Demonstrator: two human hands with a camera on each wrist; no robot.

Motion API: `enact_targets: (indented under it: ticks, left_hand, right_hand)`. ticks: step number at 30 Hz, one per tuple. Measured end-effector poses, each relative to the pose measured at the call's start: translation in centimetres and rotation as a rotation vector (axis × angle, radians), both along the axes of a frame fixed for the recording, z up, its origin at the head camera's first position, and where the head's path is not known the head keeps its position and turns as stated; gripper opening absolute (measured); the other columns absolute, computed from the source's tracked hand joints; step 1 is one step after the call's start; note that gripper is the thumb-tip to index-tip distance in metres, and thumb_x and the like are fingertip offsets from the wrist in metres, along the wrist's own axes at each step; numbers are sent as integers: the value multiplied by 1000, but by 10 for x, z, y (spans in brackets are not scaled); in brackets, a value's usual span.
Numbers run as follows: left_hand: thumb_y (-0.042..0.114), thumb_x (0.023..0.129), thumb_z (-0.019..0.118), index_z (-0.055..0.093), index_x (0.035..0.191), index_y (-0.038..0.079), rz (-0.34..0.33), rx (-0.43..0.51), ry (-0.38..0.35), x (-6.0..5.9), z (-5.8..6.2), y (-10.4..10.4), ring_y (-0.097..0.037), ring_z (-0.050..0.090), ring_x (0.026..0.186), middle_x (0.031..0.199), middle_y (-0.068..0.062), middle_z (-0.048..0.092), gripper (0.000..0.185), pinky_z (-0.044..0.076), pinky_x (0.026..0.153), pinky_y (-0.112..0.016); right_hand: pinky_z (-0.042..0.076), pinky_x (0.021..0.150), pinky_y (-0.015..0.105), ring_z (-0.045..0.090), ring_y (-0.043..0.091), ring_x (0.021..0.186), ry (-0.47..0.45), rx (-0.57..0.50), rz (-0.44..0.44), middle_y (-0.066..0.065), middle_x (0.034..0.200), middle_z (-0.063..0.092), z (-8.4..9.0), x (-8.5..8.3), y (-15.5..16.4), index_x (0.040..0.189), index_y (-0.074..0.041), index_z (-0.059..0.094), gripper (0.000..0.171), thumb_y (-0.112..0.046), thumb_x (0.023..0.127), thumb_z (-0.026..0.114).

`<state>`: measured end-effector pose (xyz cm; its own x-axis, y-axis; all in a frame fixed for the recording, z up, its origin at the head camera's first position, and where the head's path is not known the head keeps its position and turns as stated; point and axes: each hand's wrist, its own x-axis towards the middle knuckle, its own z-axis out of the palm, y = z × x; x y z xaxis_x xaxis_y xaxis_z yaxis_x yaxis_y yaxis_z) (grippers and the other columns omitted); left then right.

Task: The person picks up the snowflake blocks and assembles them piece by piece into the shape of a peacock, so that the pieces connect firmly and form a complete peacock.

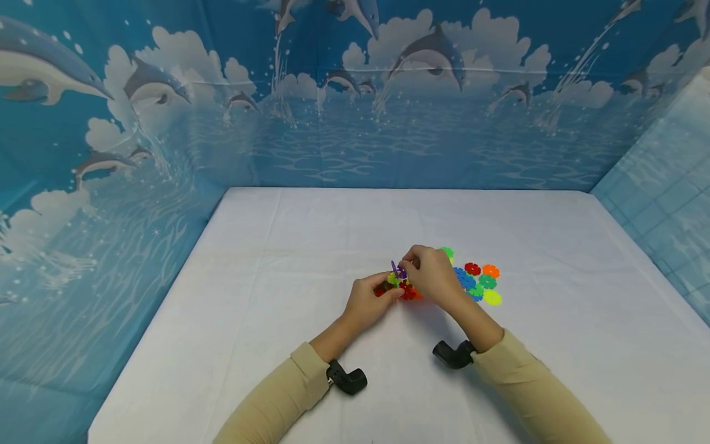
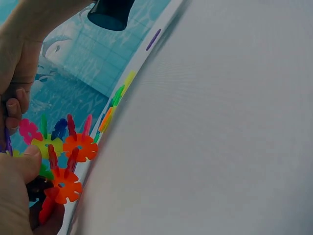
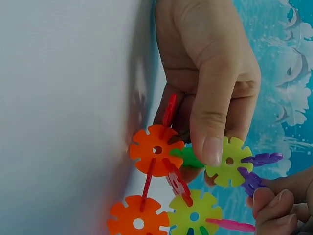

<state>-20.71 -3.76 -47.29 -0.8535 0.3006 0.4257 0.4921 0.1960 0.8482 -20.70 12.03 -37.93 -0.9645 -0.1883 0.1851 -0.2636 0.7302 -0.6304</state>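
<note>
My left hand (image 1: 368, 302) holds a built cluster of notched plastic discs. Its thumb presses near a yellow-green disc (image 3: 229, 161), seen in the right wrist view. Orange discs (image 3: 156, 150) and red discs (image 1: 407, 291) stand joined at right angles in the cluster, with pink, green and dark blue ones (image 2: 59, 129) too. Over the top of it, my right hand (image 1: 431, 273) pinches a purple disc (image 3: 252, 182) at the yellow-green disc's edge. Another purple disc (image 3: 262, 159) sticks out beside it. The left fingers partly hide the cluster's near side.
Loose discs lie right of the hands on the white table (image 1: 299, 246): blue (image 1: 465, 280), red (image 1: 473, 269), orange (image 1: 490, 271), green and a yellow one (image 1: 492, 298). A single purple disc (image 2: 153, 39) lies apart. Dolphin-print curtains (image 1: 333, 135) surround the table.
</note>
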Motion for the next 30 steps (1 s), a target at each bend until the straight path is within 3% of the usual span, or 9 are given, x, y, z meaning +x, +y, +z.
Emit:
enact_targets:
  ticks: [4, 10, 18, 25, 30]
  left_hand:
    - [11, 86, 75, 68, 115, -3, 3, 11, -6, -1, -1, 0, -18, 67, 90, 104, -13, 71, 33, 54, 77, -25]
    - [10, 84, 77, 65, 116, -1, 18, 85, -130, -1, 1, 1, -23, 65, 96, 105, -12, 69, 35, 53, 85, -31]
    - [0, 85, 71, 63, 110, -11, 14, 153, -206, 14, 32, -4, -31, 60, 96, 101, -22, 65, 28, 52, 85, -31]
    - [5, 86, 74, 64, 114, -4, 25, 242, -279, -4, 4, 0, -18, 58, 94, 100, -13, 65, 32, 50, 81, -23]
    - [6, 84, 75, 63, 115, -2, 16, 320, -316, -7, 0, 2, -14, 59, 88, 95, -7, 65, 34, 51, 73, -21]
  right_hand:
    - [42, 46, 26, 48, 16, 50, 29, -42, 5, 3, 63, 60, -2, -1, 8, 92, 4, 71, 14, -9, 91, 68]
    - [45, 47, 28, 52, 18, 53, -24, -100, -46, 5, 64, 61, -1, 4, 28, 105, 3, 71, 25, -19, 95, 65]
    - [49, 54, 31, 57, 27, 62, -178, -135, -98, 15, 75, 64, 1, 14, 69, 110, 6, 66, 34, -25, 99, 59]
    - [45, 53, 29, 52, 25, 60, -349, -105, -64, 14, 73, 60, -8, 19, 110, 105, 6, 63, 38, -31, 98, 59]
    - [42, 52, 28, 51, 21, 60, -441, 29, 73, 6, 67, 56, -19, 23, 138, 86, -2, 65, 27, -28, 94, 64]
